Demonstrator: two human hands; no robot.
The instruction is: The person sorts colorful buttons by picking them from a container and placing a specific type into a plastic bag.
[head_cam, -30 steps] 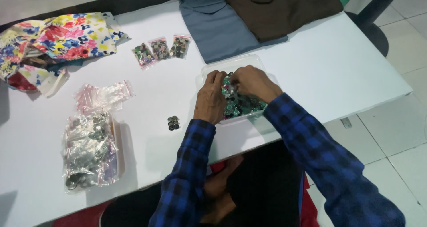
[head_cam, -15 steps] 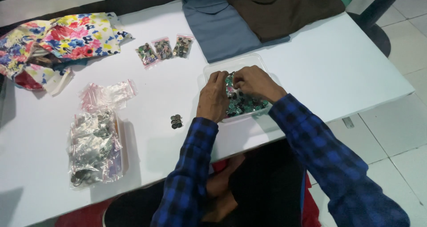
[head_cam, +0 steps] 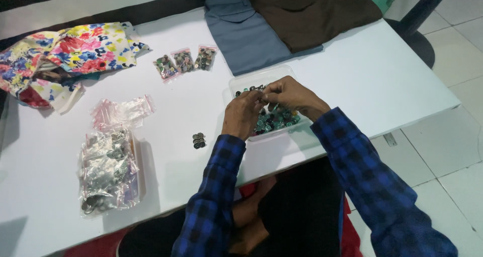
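Note:
My left hand (head_cam: 242,115) and my right hand (head_cam: 291,95) meet over a clear plastic tray (head_cam: 251,79) full of small dark and green buttons (head_cam: 275,120). The fingertips of both hands pinch together at a few buttons just above the tray. Whether each hand holds one of its own is too small to tell. A small pile of dark buttons (head_cam: 199,140) lies on the white table (head_cam: 382,81) to the left of my left wrist. Both sleeves are blue and black check.
Three small filled bags (head_cam: 184,61) lie in a row behind the tray. Empty pink-edged bags (head_cam: 121,111) and a large bag of metal buttons (head_cam: 106,171) sit at the left. Floral cloth (head_cam: 65,55), grey fabric (head_cam: 246,30) and brown fabric (head_cam: 312,10) lie along the back.
Both hands have lifted slightly from inside the tray, and their fingertips have come together above the buttons. The view has shifted a little.

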